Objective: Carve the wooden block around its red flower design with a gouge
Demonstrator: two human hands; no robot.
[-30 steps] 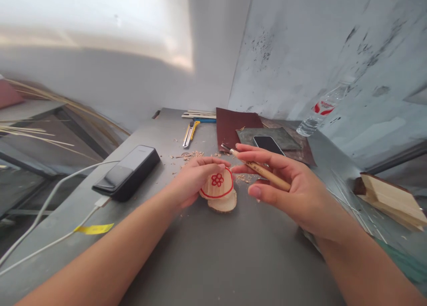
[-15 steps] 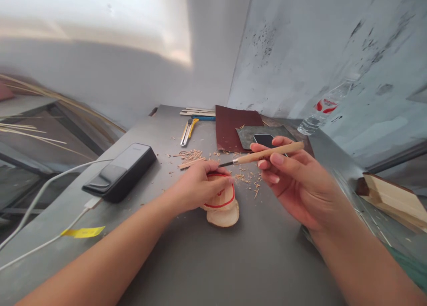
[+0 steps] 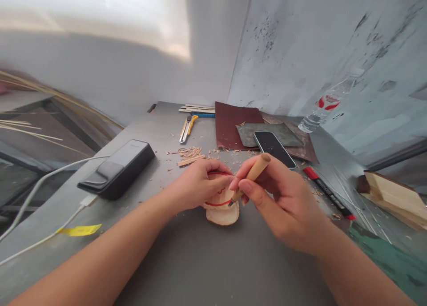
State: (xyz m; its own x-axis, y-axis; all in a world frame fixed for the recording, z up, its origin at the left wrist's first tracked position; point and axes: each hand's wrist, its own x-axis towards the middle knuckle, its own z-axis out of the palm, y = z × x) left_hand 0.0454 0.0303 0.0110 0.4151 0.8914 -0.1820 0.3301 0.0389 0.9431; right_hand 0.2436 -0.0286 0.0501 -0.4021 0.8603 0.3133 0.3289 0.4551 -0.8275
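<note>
Right of centre, the right hand [image 3: 282,206] pinches a wooden-handled carving tool [image 3: 256,169], tip at the lower right edge of the red-ringed wood disc [image 3: 218,203]. At centre, the left hand's [image 3: 195,186] fingers grasp that disc, above a plain disc [image 3: 223,216]. Farther, shavings [image 3: 191,155] lie upper centre, then a yellow utility knife [image 3: 187,129].

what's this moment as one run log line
left hand: holding red-marked wood slice | right hand: holding wooden-handled tool, tip near slice edge | beyond: wood shavings
</note>
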